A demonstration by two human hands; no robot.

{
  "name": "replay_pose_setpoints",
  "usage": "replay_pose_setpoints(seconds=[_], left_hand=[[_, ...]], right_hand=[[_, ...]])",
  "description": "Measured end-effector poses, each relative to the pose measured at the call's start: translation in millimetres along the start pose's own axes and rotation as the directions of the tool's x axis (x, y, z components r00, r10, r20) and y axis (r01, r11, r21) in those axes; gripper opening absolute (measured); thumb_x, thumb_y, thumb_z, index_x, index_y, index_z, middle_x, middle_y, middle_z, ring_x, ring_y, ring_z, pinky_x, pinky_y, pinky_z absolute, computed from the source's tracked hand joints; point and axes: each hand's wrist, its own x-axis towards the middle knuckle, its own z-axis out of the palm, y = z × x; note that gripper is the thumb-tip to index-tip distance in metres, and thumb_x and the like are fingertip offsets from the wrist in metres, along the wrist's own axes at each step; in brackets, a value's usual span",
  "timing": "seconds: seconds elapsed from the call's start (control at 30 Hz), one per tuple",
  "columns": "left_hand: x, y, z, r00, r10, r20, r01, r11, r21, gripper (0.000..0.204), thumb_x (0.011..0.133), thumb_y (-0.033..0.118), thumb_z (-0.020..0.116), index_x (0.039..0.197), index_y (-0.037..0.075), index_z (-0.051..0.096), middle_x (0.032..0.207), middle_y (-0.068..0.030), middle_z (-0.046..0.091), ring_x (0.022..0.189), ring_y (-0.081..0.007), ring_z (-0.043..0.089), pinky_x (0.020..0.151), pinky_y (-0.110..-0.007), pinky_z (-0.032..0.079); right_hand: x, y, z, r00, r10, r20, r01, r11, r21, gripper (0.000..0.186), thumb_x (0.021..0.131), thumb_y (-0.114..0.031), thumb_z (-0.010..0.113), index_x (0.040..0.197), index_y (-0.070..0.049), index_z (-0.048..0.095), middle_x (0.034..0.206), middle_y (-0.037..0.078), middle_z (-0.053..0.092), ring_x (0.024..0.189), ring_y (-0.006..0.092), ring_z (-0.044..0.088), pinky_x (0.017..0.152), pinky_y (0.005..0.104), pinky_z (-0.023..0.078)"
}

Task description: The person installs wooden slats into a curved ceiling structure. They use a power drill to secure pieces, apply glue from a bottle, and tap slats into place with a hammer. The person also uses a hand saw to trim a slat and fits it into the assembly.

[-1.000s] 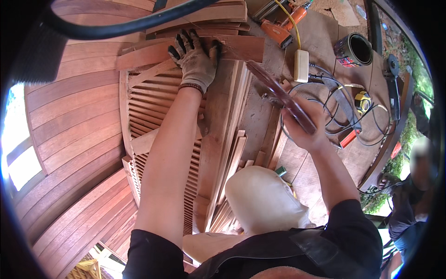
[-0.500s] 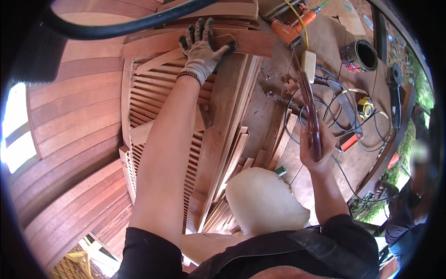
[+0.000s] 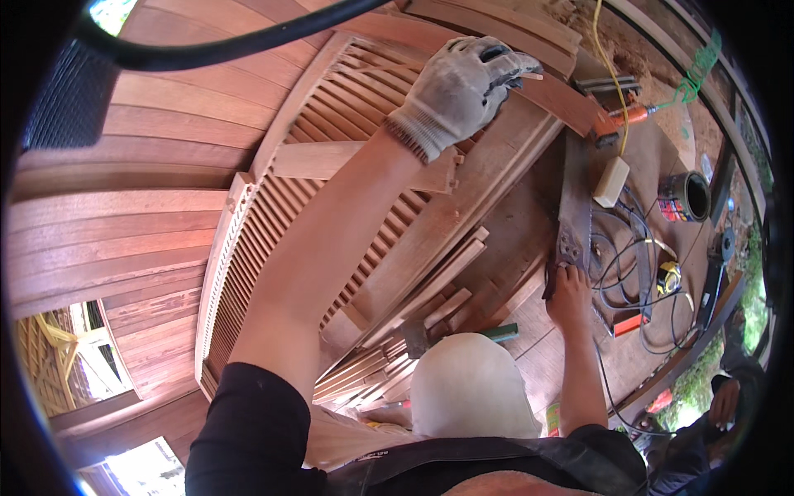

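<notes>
My left hand [image 3: 463, 91], in a grey-and-black work glove, is raised over a reddish board [image 3: 562, 103]. Its fingers are closed round a thin, pale strip [image 3: 531, 76], mostly hidden by the glove. The board lies across the far end of a slatted wooden panel [image 3: 364, 223]. My bare right hand [image 3: 569, 293] grips the handle of a handsaw [image 3: 575, 194]. Its blade points away from me, and the tip is close to the board's right end.
Wooden strips [image 3: 438, 281] lie between the panel and my pale-trousered knee [image 3: 471, 388]. On the right are an open paint can [image 3: 685, 197], a tape measure [image 3: 668, 277], coiled cable [image 3: 608, 240], an orange tool [image 3: 624, 116] and an angle grinder [image 3: 718, 264]. Another person [image 3: 719, 405] is at lower right.
My left hand has gone from lying spread on the board to closing round the thin strip above it. The saw in my right hand has turned to show its blade's flat side. The view has shifted.
</notes>
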Motion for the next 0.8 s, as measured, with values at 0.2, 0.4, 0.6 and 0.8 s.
replay_pose_setpoints(seconds=[0.2,0.4,0.6,0.8], left_hand=[[-4.0,52.0,-151.3,0.846,-0.349,-0.403,0.013,0.769,-0.639,0.028,0.101,0.019,0.06,0.126,0.006,0.065,0.105,-0.011,0.071,0.097,-0.0228,0.067,0.09,-0.039,0.055],[-49.3,105.2,-276.6,0.509,-0.765,-0.394,-0.291,0.278,-0.915,0.036,0.106,0.024,0.055,0.137,0.005,0.054,0.103,-0.0125,0.067,0.092,-0.022,0.066,0.088,-0.041,0.055],[-160.0,130.9,-333.0,0.336,-0.849,-0.408,-0.26,0.333,-0.906,0.048,0.106,0.05,0.048,0.11,0.005,0.062,0.074,-0.004,0.056,0.071,-0.0195,0.057,0.075,-0.041,0.053],[-275.8,154.4,-385.8,0.408,-0.873,-0.268,-0.486,0.041,-0.873,0.048,0.107,0.049,0.044,0.075,0.014,0.053,0.057,0.0008,0.035,0.052,-0.0143,0.037,0.053,-0.031,0.039]], right_hand=[[108.0,-150.8,-125.4,0.778,-0.255,-0.575,0.422,0.89,0.175,0.068,0.083,-0.017,0.074,0.142,0.003,0.049,0.131,0.026,0.058,0.119,0.0436,0.057,0.104,0.0517,0.045],[170.3,-291.0,-143.7,0.639,-0.476,-0.604,0.663,0.738,0.121,0.062,0.083,-0.017,0.079,0.135,0.003,0.051,0.104,0.02,0.064,0.093,0.0387,0.064,0.081,0.0477,0.052],[94.7,-357.6,-101.2,0.666,-0.595,-0.449,0.708,0.693,0.132,0.025,0.081,-0.002,0.068,0.102,-0.002,0.055,0.072,0.015,0.059,0.064,0.0402,0.062,0.056,0.0498,0.049],[28.4,-417.5,-89.9,0.671,-0.741,0.002,0.638,0.579,0.508,0.012,0.092,-0.008,0.067,0.096,-0.002,0.057,0.071,0.016,0.061,0.058,0.0346,0.061,0.054,0.0442,0.045]])
